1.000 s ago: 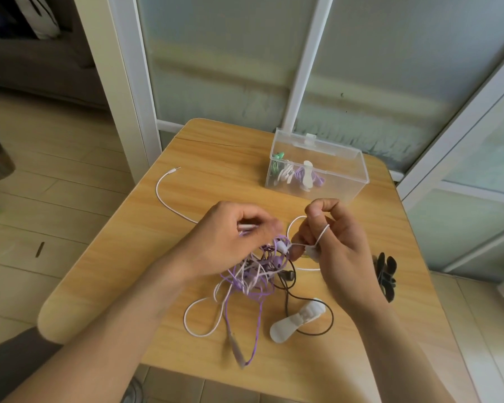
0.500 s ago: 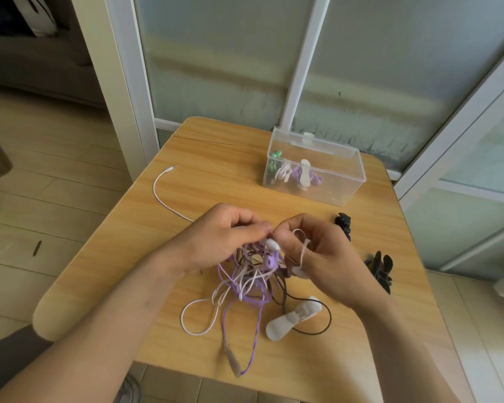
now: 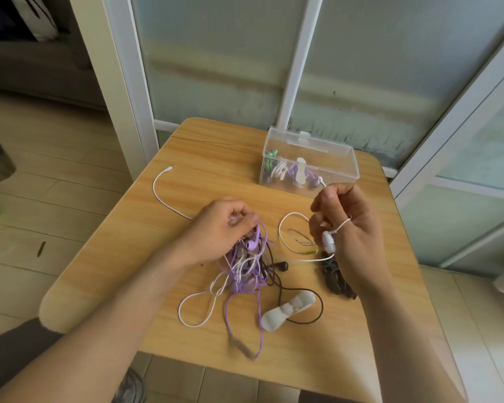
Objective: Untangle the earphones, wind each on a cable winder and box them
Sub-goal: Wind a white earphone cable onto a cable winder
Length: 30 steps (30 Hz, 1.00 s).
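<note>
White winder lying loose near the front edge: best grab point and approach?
Pinch the white cable winder at its narrow middle waist, from above. It lies flat on the table, flared ends angled, so the waist fits a pinch best. A dark cable loops round it; lift clear of that.

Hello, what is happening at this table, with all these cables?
A person is untangling earphones. The left hand grips the purple, white and dark tangle on the wooden table. The right hand pinches a white earphone cable, pulled to the side of the tangle. A white cable winder lies unused near the front edge. The clear box at the back already holds some wound earphones.
</note>
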### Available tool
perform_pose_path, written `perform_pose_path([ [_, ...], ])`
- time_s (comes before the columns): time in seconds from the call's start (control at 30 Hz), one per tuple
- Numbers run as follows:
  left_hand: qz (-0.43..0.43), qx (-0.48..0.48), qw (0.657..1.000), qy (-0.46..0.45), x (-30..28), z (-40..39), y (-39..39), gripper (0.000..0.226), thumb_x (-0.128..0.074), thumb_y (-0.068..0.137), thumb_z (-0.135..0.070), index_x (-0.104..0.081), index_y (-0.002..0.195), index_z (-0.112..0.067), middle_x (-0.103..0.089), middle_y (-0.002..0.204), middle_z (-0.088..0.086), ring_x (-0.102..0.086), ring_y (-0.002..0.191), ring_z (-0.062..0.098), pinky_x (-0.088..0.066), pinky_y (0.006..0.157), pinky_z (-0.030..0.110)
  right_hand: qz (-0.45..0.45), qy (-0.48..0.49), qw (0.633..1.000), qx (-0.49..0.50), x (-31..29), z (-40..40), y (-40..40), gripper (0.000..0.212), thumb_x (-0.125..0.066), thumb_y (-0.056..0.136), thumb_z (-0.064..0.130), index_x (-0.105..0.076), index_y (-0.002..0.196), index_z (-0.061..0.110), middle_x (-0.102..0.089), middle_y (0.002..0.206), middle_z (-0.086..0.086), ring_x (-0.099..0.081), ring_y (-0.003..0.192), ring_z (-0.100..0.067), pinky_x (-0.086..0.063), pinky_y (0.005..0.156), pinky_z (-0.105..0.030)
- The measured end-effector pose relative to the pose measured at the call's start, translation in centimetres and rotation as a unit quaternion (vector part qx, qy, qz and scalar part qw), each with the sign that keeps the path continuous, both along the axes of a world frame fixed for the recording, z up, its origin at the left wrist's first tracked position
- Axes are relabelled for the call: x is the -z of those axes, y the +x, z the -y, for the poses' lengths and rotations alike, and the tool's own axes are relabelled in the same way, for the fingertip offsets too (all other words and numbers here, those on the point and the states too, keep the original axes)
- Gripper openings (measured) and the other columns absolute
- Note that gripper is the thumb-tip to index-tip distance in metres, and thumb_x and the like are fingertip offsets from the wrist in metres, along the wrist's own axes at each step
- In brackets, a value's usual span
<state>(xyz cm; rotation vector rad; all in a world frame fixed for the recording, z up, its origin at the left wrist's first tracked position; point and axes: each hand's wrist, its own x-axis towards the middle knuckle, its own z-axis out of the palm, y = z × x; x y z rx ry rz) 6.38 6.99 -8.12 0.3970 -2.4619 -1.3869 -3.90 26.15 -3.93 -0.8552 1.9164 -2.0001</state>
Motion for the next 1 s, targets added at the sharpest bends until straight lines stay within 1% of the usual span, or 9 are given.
perform_pose_path([
  [0.1, 0.019, -0.098, 0.981, -0.169, -1.5, 1.6, -0.4, 0.019, -0.059, 0.096, -0.035, -0.067, 0.089, -0.02, -0.058, 0.1, 0.001, -0.055, 0.095, 0.018, -0.039, 0.079, 0.027, -0.029, 0.112, 0.993, 0.035, -0.7, -0.9, -0.5, 0.023, -0.051, 0.103, 0.035, -0.055, 0.097, 0.013, -0.073, 0.082, -0.005, -0.06, 0.054, -0.025, -0.05, 0.05, -0.03],
  [0.17, 0.001, -0.149, 0.974, -0.17, -3.3, 2.8, -1.0, 0.021, -0.057, 0.097, -0.032, -0.068, 0.088, -0.016, -0.066, 0.091, 0.002, -0.061, 0.083, 0.02, -0.037, 0.064, 0.027, -0.023, 0.159, 0.985, 0.06, -1.1, -1.4, -0.9, 0.026, -0.052, 0.102, 0.039, -0.056, 0.098, 0.013, -0.075, 0.079, -0.003, -0.061, 0.05, -0.024, -0.046, 0.045, -0.026],
  [0.33, -0.109, -0.275, 0.939, -0.177, -6.5, 4.7, -2.7, 0.024, -0.06, 0.096, -0.028, -0.069, 0.087, -0.008, -0.062, 0.074, -0.001, -0.056, 0.069, 0.019, -0.035, 0.065, 0.024, -0.02, 0.198, 0.973, 0.115, -1.7, -2.7, -2.0, 0.029, -0.056, 0.1, 0.044, -0.059, 0.097, 0.015, -0.075, 0.072, 0.0, -0.061, 0.051, -0.022, -0.047, 0.047, -0.031],
  [0.53, -0.163, -0.259, 0.942, -0.138, -6.1, 5.1, -3.5, 0.017, -0.058, 0.098, -0.026, -0.062, 0.085, -0.016, -0.064, 0.073, -0.002, -0.062, 0.07, 0.017, -0.039, 0.064, 0.021, -0.094, 0.316, 0.943, 0.042, 0.0, -1.8, -1.8, 0.019, -0.061, 0.099, 0.037, -0.067, 0.091, 0.02, -0.072, 0.075, 0.006, -0.067, 0.063, -0.011, -0.052, 0.059, -0.024],
  [0.6, -0.158, -0.27, 0.94, -0.134, -5.6, 5.5, -3.4, 0.016, -0.058, 0.097, -0.024, -0.063, 0.085, -0.016, -0.067, 0.077, -0.001, -0.064, 0.074, 0.017, -0.041, 0.067, 0.023, -0.179, 0.371, 0.911, 0.013, 1.2, -0.7, -1.2, 0.01, -0.063, 0.098, 0.029, -0.069, 0.1, 0.021, -0.069, 0.092, 0.01, -0.066, 0.081, -0.012, -0.049, 0.064, -0.017],
  [0.7, -0.108, -0.272, 0.947, -0.131, -4.8, 6.3, -3.2, 0.014, -0.057, 0.095, -0.017, -0.069, 0.092, -0.011, -0.07, 0.089, 0.0, -0.063, 0.081, 0.014, -0.041, 0.073, 0.02, -0.28, 0.471, 0.836, -0.021, 3.2, 0.7, -0.9, 0.021, -0.064, 0.093, 0.016, -0.067, 0.113, 0.02, -0.061, 0.112, 0.001, -0.06, 0.103, -0.021, -0.052, 0.08, -0.034],
  [0.83, -0.03, -0.239, 0.962, -0.128, -2.8, 6.8, -2.8, 0.017, -0.056, 0.095, -0.014, -0.069, 0.105, -0.011, -0.07, 0.108, 0.001, -0.063, 0.096, 0.018, -0.041, 0.081, 0.02, -0.318, 0.542, 0.777, -0.016, 4.2, 1.6, -0.5, 0.022, -0.057, 0.088, 0.006, -0.07, 0.104, 0.015, -0.066, 0.103, -0.005, -0.062, 0.087, -0.028, -0.052, 0.068, -0.036],
  [0.9, -0.026, -0.23, 0.962, -0.142, -1.8, 6.6, -2.5, 0.024, -0.054, 0.095, -0.016, -0.065, 0.116, -0.012, -0.066, 0.12, 0.004, -0.062, 0.11, 0.023, -0.044, 0.092, 0.029, -0.316, 0.543, 0.778, -0.01, 4.1, 1.6, -0.6, 0.019, -0.057, 0.089, 0.006, -0.071, 0.098, 0.015, -0.068, 0.097, -0.005, -0.06, 0.078, -0.026, -0.051, 0.065, -0.034],
  [1.0, -0.088, -0.217, 0.951, -0.2, -1.4, 5.1, -1.8, 0.039, -0.051, 0.09, -0.022, -0.058, 0.127, -0.011, -0.059, 0.128, 0.008, -0.051, 0.124, 0.026, -0.04, 0.106, 0.041, -0.254, 0.467, 0.847, -0.001, 2.4, 1.3, -0.8, 0.019, -0.062, 0.088, 0.008, -0.075, 0.086, 0.021, -0.073, 0.086, 0.003, -0.064, 0.073, -0.016, -0.051, 0.067, -0.029],
])
